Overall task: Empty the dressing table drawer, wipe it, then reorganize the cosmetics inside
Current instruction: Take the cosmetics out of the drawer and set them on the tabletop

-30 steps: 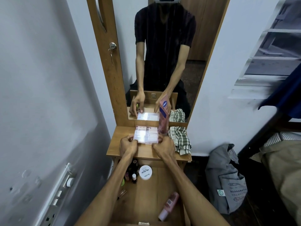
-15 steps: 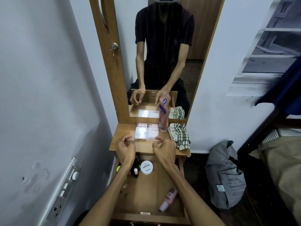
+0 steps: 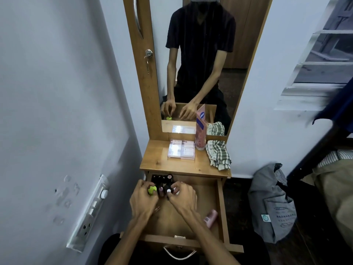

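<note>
You had left the clear flat palette case (image 3: 181,151) on the bench and dropped both hands into the open wooden drawer (image 3: 220,199), your left hand (image 3: 142,200) holding a lime-green-capped bottle (image 3: 152,190) and your right hand (image 3: 183,198) pinching a small white-capped bottle (image 3: 168,191), so emptying was underway.

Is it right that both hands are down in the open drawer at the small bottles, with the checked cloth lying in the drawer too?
Not quite. The head view shows the checked cloth on the tabletop, not in the drawer. Both the left hand and right hand are at the small bottles.

Two hands (image 3: 145,199), one palette (image 3: 181,151), one cloth (image 3: 217,154)
</note>
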Demonstrator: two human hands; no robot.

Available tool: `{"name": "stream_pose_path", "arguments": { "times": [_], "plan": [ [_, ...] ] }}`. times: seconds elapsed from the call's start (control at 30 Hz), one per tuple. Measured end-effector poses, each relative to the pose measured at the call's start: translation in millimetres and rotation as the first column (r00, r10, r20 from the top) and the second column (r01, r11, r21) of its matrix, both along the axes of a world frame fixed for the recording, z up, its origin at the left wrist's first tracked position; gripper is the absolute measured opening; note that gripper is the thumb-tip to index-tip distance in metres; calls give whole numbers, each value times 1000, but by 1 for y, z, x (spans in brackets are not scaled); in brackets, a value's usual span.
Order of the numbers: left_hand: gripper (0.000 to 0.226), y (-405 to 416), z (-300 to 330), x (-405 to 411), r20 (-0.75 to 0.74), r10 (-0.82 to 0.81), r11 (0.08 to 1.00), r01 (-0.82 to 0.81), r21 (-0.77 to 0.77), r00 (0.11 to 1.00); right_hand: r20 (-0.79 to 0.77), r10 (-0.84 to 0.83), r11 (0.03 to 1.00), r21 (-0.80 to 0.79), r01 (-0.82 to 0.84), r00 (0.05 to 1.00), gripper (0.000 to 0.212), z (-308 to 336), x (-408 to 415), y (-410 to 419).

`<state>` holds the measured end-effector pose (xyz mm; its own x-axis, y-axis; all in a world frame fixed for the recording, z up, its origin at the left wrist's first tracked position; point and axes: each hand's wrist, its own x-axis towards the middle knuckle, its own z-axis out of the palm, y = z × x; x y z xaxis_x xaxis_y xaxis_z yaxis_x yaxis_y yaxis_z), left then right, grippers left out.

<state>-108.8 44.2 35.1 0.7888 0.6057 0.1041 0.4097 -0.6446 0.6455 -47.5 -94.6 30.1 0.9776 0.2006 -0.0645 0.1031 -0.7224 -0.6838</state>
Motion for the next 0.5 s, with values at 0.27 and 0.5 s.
{"name": "stream_pose_path", "arguments": {
  "times": [0.27,0.5],
  "plan": [
    [26,16,-15,-5,-31,-77,997,78,28,997,32,57,995,-83,-55,998,33,-7,-6,11],
    [31,16,-20,-4,-22,-129,988,131,77,991,47,61,994,-94,-57,997,24,-10,-5,12]
  ]
}}
